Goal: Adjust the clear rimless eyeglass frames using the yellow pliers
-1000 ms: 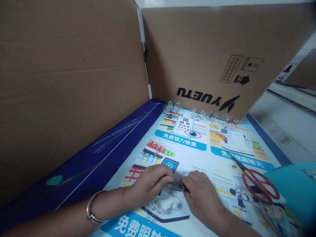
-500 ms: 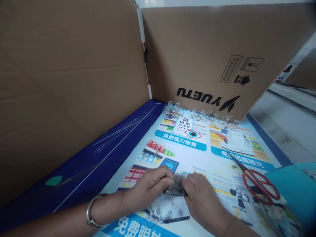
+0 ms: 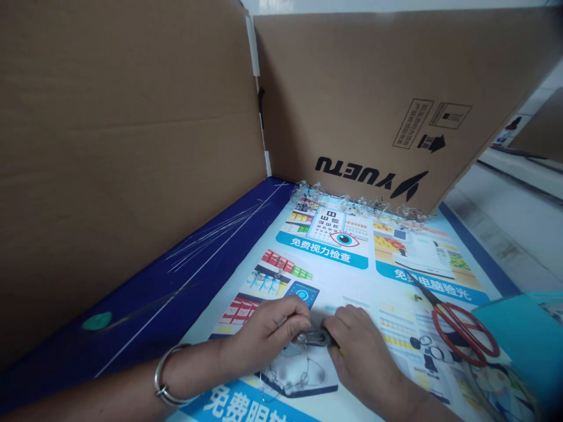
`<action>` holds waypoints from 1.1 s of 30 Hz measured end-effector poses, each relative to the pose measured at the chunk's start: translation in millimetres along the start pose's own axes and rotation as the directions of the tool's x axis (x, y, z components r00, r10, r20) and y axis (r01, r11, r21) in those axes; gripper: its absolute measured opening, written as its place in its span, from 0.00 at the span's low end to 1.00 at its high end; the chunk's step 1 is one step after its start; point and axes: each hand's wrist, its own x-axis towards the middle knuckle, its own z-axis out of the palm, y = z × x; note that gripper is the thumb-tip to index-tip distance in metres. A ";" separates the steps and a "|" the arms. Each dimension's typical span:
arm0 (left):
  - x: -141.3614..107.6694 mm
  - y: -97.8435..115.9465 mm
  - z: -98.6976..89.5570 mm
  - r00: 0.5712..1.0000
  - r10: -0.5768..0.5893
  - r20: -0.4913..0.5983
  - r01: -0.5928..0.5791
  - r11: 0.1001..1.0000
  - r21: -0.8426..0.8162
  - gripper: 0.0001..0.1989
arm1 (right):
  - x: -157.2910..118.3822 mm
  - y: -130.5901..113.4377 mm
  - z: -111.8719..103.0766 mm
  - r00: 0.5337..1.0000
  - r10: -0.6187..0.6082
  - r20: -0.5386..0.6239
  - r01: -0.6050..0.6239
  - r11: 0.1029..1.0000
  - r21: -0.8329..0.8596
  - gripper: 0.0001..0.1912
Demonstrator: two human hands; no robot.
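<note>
My right hand (image 3: 363, 354) is closed around a pair of pliers (image 3: 315, 337). Their grey jaws point left, and a bit of yellow handle shows under my fingers. Thumb and fingers of my left hand (image 3: 281, 325) are pinched together at the tips of the jaws. They grip the end of a thin clear beaded strand (image 3: 289, 388), which hangs in a loop below and between my hands. The exact spot where jaws and strand meet is too small to make out.
Red-handled scissors (image 3: 466, 331) lie at the right beside a turquoise object (image 3: 523, 340). Several beaded pieces (image 3: 360, 206) line the foot of the cardboard walls (image 3: 365, 88). Loose clear strands (image 3: 215, 231) and a green oval piece (image 3: 97, 321) lie on the blue strip at left.
The pliers have turned slightly in my right hand, so more of their jaws and yellow handle shows. The beaded loop has swung a little to the right. My left hand is nearly still.
</note>
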 end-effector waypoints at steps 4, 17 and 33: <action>1.7 -5.4 -1.3 0.996 -0.002 -0.090 0.010 0.996 0.087 0.10 | 1.5 1.1 -0.5 0.997 0.064 -0.032 -0.064 0.998 0.001 0.07; 9.0 -15.0 -4.5 0.989 0.050 -0.138 -0.020 0.977 0.212 0.06 | 2.6 0.9 -3.1 0.994 0.084 -0.073 -0.080 0.995 0.051 0.10; 8.9 -14.4 -6.5 0.983 0.169 -0.069 -0.144 0.951 0.274 0.06 | 2.9 2.2 -4.0 0.996 0.058 -0.073 -0.054 0.997 0.052 0.09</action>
